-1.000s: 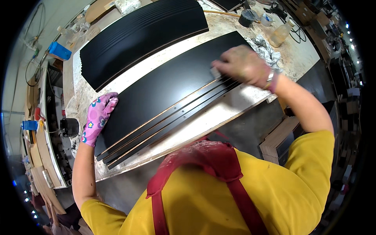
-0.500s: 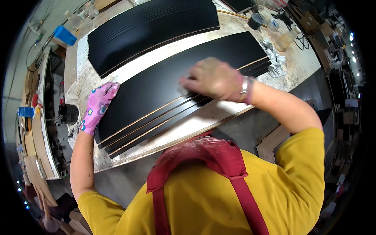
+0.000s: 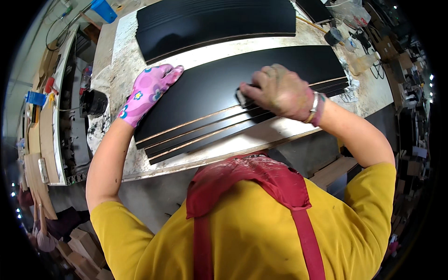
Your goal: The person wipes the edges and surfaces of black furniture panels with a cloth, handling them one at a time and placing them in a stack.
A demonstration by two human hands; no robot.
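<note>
My left hand point(image 3: 151, 91), in a pink flowered glove, grips the left end of a long black panel point(image 3: 205, 84), fingers bent at its far corner. This panel lies on top of several others, staggered so their narrow front edges show, some with a raw brown line. My right hand point(image 3: 282, 91), in a stained, dirty glove, is closed over the panel's front edge, right of the middle. Between its thumb and fingers sits a small dark piece with a pale edge point(image 3: 241, 97), mostly hidden, its kind unclear.
Behind lies a second fanned stack of black panels point(image 3: 214, 23) on the paint-marked white table point(image 3: 123, 51). A dark cup point(image 3: 333, 36), a clear bottle point(image 3: 364, 63) and crumpled foil point(image 3: 350, 91) stand at the right. A black tub point(image 3: 94, 102) is at the left.
The whole view has shifted, so table and panels appear farther right. My right hand, blurred before, shows more sharply at about the same part of the front edge. My left hand keeps its place.
</note>
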